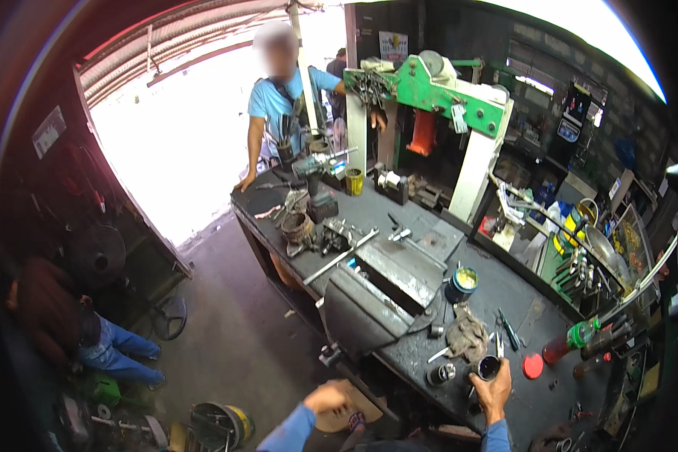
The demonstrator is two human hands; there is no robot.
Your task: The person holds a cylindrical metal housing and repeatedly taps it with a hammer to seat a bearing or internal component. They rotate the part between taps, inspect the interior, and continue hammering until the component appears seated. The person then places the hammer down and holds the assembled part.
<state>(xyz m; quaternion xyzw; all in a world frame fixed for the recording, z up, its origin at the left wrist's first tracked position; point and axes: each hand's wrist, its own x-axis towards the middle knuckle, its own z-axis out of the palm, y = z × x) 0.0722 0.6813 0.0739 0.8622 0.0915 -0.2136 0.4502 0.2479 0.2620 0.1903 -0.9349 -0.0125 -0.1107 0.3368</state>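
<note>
My right hand is closed round a dark, hollow cylindrical part at the near edge of the workbench, its open end facing up. Just left of it stands a dark metal cylinder with a shiny top. A crumpled grey rag lies beyond, beside pliers and a blue-handled screwdriver. A red lid rests to the right. My left hand hangs off the bench's near side, over a tan flat piece; its fingers are blurred.
A large vise occupies the bench, with an open tin of yellow grease beside it. Farther back are a cordless drill and a green press. A co-worker leans at the far end; another person is at left.
</note>
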